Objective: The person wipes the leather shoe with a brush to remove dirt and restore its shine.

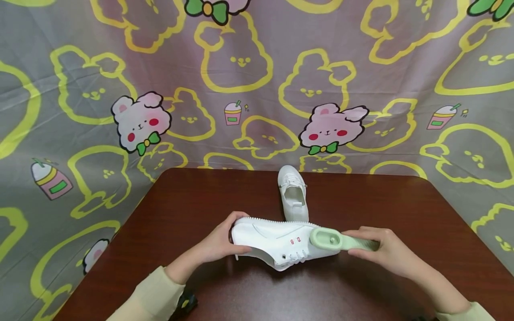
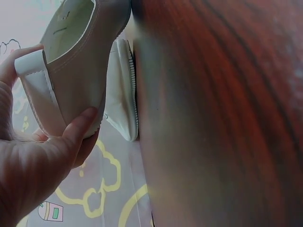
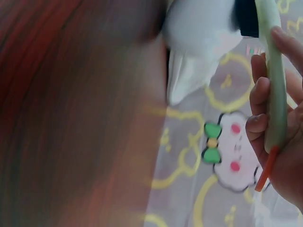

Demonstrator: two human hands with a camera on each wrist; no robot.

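Observation:
A white lace-up shoe [image 1: 267,234] lies on its side in the air over the table, sole edge away from me, red letters on its flank. My left hand [image 1: 213,243] grips it by the heel, and the left wrist view shows the thumb along the heel's side. In my right hand [image 1: 387,249] is a pale green shoe brush [image 1: 326,239], held by its handle. The brush head overlaps the shoe near the toe. Dark bristles [image 3: 248,20] face the shoe in the right wrist view, and an orange strip [image 3: 268,169] hangs from the handle's end.
A second white shoe [image 1: 292,187] stands upright on the brown table [image 1: 209,194] behind the held one, toe pointing away. Past the table's far edge hangs a patterned grey cloth [image 1: 261,102]. A small dark object [image 1: 186,305] shows beside the left sleeve.

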